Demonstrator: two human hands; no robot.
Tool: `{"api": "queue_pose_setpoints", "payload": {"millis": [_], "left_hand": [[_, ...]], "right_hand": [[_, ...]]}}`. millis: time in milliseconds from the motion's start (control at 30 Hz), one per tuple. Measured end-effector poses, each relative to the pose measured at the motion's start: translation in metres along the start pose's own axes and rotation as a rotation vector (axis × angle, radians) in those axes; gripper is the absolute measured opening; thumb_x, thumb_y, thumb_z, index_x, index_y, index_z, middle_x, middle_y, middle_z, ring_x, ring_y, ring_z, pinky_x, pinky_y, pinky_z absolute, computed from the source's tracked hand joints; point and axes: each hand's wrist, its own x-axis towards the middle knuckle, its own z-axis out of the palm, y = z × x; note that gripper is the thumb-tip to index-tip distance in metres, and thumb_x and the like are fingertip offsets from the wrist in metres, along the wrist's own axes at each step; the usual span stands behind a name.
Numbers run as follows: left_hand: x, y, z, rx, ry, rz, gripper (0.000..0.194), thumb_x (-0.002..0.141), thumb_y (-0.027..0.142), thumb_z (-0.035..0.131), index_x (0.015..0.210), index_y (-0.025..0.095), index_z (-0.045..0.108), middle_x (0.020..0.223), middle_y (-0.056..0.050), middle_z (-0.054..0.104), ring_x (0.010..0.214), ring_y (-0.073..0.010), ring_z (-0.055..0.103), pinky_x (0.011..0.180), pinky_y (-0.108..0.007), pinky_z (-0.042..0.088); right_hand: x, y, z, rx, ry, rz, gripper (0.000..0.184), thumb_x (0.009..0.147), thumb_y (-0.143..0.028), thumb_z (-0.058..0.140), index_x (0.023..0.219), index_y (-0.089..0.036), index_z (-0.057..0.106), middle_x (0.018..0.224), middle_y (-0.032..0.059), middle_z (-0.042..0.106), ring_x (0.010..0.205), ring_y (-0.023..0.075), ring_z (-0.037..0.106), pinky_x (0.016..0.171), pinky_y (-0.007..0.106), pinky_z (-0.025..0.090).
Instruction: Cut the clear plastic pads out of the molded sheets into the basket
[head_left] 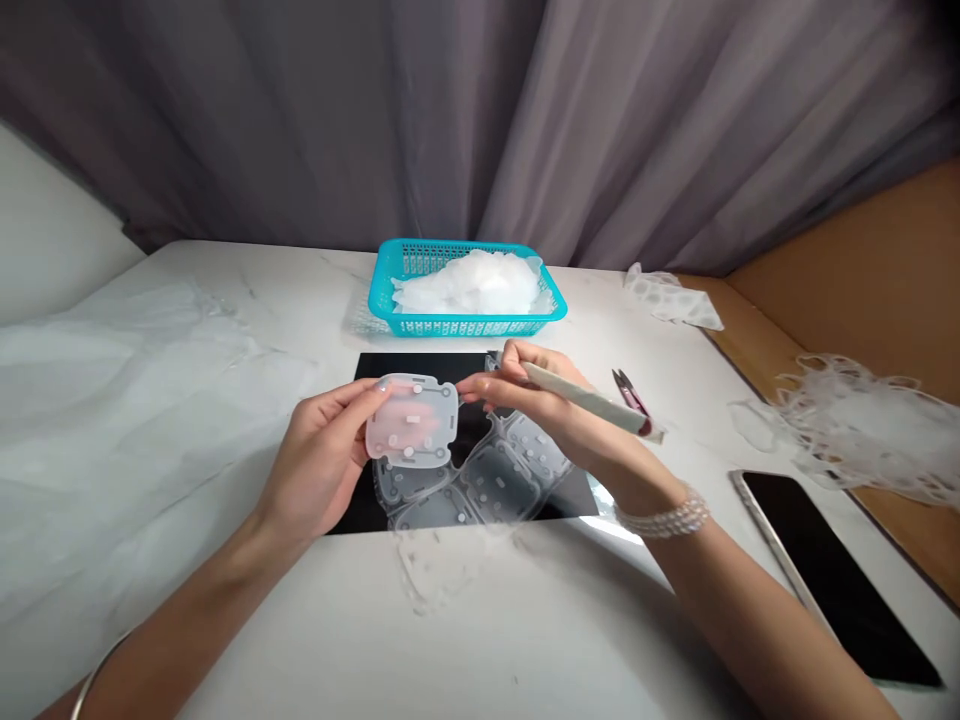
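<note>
My left hand point(322, 455) is closed on a square translucent silicone piece point(412, 418) and holds it up over a black mat point(375, 505). My right hand point(551, 405) grips a slim pale stick-like tool point(589, 400) and its fingertips meet the piece's right edge. Beneath the hands a sheet of several joined translucent pieces point(487, 480) lies on the mat. A pearl bracelet point(664, 517) circles my right wrist.
A turquoise basket point(390, 285) heaped with translucent pieces stands behind the mat. Small snips point(630, 395) lie right of my hand. A dark phone point(825, 570) rests at the right. Trimmed scrap point(862, 425) piles at the right edge, more scrap point(671, 295) farther back. Clear plastic film point(112, 400) covers the left.
</note>
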Motion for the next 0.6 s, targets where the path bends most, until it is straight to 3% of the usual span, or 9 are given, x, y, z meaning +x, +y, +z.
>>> {"api": "queue_pose_setpoints", "payload": {"millis": [67, 167, 467, 600], "left_hand": [[0.000, 0.000, 0.001, -0.023, -0.019, -0.013, 0.026, 0.083, 0.037, 0.072, 0.094, 0.015, 0.078, 0.097, -0.009, 0.078, 0.090, -0.0267, 0.073, 0.071, -0.031, 0.059], [-0.001, 0.000, 0.002, -0.037, -0.034, -0.029, 0.026, 0.083, 0.036, 0.071, 0.095, 0.014, 0.078, 0.096, -0.010, 0.078, 0.088, -0.0271, 0.073, 0.069, -0.031, 0.058], [-0.003, -0.002, 0.001, -0.065, -0.076, -0.068, 0.030, 0.083, 0.037, 0.071, 0.100, 0.013, 0.078, 0.097, -0.012, 0.078, 0.092, -0.0287, 0.074, 0.072, -0.032, 0.058], [0.000, -0.006, -0.003, -0.077, -0.054, -0.098, 0.037, 0.087, 0.036, 0.066, 0.114, 0.012, 0.071, 0.111, -0.016, 0.075, 0.109, -0.0322, 0.069, 0.087, -0.041, 0.057]], "right_hand": [[-0.002, -0.001, 0.007, 0.141, -0.077, 0.039, 0.036, 0.082, -0.026, 0.068, 0.069, -0.023, 0.035, 0.072, -0.0022, 0.058, 0.079, 0.0161, 0.064, 0.070, 0.030, 0.048], [0.000, 0.007, 0.010, 0.220, -0.069, 0.053, 0.042, 0.077, -0.023, 0.073, 0.066, -0.024, 0.032, 0.063, -0.0053, 0.054, 0.071, 0.0146, 0.061, 0.068, 0.031, 0.049], [0.003, 0.016, 0.009, 0.274, -0.044, 0.083, 0.044, 0.074, -0.019, 0.075, 0.064, -0.023, 0.033, 0.062, -0.0062, 0.052, 0.066, 0.0132, 0.060, 0.063, 0.029, 0.047], [0.005, 0.014, 0.006, 0.194, 0.032, 0.072, 0.047, 0.071, -0.026, 0.079, 0.063, -0.024, 0.033, 0.062, -0.0049, 0.052, 0.067, 0.0153, 0.061, 0.063, 0.030, 0.048]]}}
